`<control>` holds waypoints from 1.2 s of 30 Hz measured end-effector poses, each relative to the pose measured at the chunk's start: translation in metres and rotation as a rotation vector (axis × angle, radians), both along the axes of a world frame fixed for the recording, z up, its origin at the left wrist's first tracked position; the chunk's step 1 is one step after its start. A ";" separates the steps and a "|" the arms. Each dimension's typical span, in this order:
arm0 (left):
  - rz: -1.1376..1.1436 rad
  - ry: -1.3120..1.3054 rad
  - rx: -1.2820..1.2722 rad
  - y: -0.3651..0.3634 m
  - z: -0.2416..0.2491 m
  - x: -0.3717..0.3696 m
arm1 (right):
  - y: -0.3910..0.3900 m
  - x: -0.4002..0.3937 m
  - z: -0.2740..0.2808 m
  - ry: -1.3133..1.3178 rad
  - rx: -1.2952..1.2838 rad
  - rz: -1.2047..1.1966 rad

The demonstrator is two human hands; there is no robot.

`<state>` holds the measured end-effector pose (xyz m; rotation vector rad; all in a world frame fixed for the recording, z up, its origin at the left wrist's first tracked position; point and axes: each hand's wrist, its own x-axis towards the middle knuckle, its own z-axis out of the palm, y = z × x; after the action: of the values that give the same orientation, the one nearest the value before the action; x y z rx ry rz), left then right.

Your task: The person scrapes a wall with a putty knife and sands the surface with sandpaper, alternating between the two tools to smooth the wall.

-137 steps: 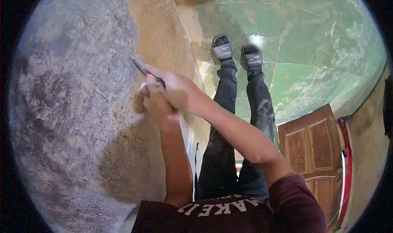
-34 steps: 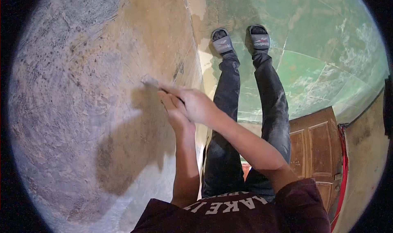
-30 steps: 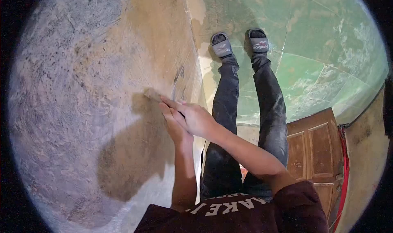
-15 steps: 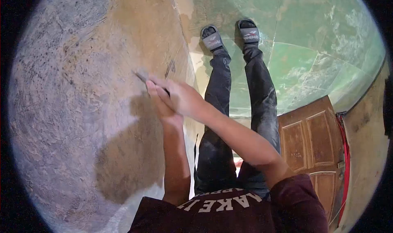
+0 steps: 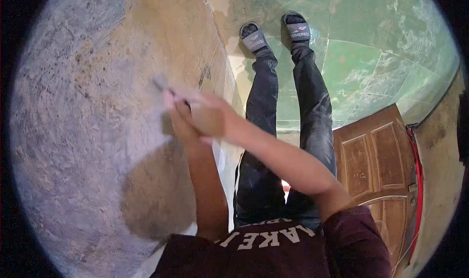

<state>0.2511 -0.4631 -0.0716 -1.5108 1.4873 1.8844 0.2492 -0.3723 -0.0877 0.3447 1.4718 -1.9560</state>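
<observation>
Both of my hands are wrapped around a slim, dark tool with a narrow blade, like a scraper [image 5: 159, 82]; motion blurs it. My left hand [image 5: 180, 115] is closed low on the handle. Against it from the right presses my right hand [image 5: 211, 114], its fingers closed as well and covering most of the handle. The blade points up and left, its tip right at the rough, mottled plaster wall [image 5: 88, 146]. Dark specks and swirling marks cover the wall's surface around the tip, and my shadow falls on it below my hands.
My legs in dark trousers and my slippers [image 5: 254, 39] stand on a green tiled floor [image 5: 356, 65] dusted with white. To the right is a brown panelled wooden door [image 5: 364, 163], with a red strip [image 5: 417, 195] along its edge.
Both hands and the tool have shifted a little to the left along the wall. My view has turned slightly, so the feet and door sit somewhat differently.
</observation>
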 end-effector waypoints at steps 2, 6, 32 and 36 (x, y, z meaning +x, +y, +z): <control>-0.165 -0.055 -0.147 -0.004 -0.005 -0.011 | -0.001 -0.033 -0.020 -0.171 0.097 0.047; -0.036 -0.043 -0.212 0.029 0.030 -0.005 | 0.007 -0.001 0.000 0.007 0.036 -0.006; -0.280 0.597 0.652 -0.012 0.002 0.007 | 0.017 -0.028 -0.008 -0.037 0.025 0.035; -0.021 0.054 -0.083 0.003 0.019 -0.010 | 0.008 -0.018 0.023 0.194 0.076 -0.189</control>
<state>0.2406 -0.4604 -0.0526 -1.4852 1.6180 1.8875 0.2316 -0.3643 -0.0651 0.3465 1.6936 -2.1359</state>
